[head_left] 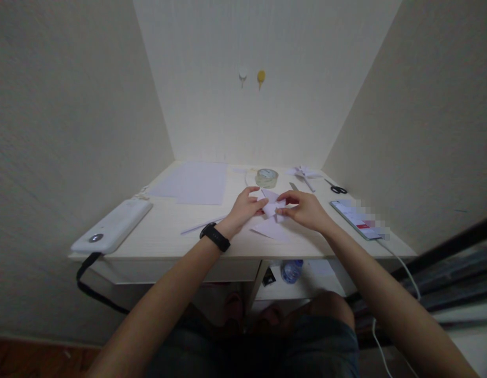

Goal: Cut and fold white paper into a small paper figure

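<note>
Between my two hands is a white paper pinwheel point(272, 230), its cut and folded blades over the desk. My left hand point(244, 210), with a black watch at the wrist, pinches its left side between thumb and fingers. On the opposite side my right hand point(304, 210) is closed on another blade, thumb and forefinger near the middle. The fingers partly hide the paper's centre. A thin rolled paper stick point(200, 226) lies left of my left hand, its far end hidden behind it. Another paper pinwheel on a stick point(304, 176) rests at the back right.
White paper sheets point(202, 184) lie at the back left, a roll of clear tape point(266, 178) at the back middle. To the right are black scissors point(338, 189) and a phone point(357, 220) with a cable. A white device point(113, 226) with a black strap sits at the left edge.
</note>
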`<state>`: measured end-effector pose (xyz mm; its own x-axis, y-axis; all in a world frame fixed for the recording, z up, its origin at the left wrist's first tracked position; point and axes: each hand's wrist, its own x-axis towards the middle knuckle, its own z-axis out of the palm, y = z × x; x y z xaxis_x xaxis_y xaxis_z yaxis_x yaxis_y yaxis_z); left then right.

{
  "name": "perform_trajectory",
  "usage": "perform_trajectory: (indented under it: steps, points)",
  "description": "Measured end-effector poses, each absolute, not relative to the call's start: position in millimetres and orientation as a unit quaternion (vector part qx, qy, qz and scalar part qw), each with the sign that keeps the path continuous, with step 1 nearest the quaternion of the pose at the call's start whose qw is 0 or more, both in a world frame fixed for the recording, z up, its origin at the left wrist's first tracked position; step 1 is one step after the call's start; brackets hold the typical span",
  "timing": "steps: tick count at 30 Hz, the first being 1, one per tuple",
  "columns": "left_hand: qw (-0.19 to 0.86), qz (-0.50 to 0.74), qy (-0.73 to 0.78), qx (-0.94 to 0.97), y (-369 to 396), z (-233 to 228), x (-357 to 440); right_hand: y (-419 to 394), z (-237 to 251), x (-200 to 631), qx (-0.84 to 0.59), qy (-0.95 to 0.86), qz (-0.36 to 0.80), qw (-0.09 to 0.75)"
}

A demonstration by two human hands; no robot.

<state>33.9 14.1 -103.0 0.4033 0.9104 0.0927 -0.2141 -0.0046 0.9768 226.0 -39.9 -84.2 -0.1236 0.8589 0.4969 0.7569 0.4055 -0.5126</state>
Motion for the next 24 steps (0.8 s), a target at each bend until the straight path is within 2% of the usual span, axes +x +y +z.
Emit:
perform_trajectory:
  steps: [13, 15, 18, 20, 24]
  points:
    - [0.604, 0.451, 0.322, 0.573, 15, -101, 34, -35, -93, 223, -0.593, -0.724, 0.065, 0.347]
    - [0.532, 0.47, 0.345, 0.614, 16, -100, 33, -36, -91, 222, -0.594, -0.723, 0.067, 0.345]
    - [0.319, 0.501, 0.386, 0.706, 13, -97, 29, -37, -91, 221, -0.593, -0.72, 0.069, 0.354]
    - [0.225, 0.479, 0.368, 0.765, 9, -97, 28, -36, -92, 221, -0.588, -0.72, 0.072, 0.362]
    - [0.214, 0.397, 0.308, 0.838, 6, -102, 30, -37, -94, 223, -0.563, -0.731, 0.07, 0.378]
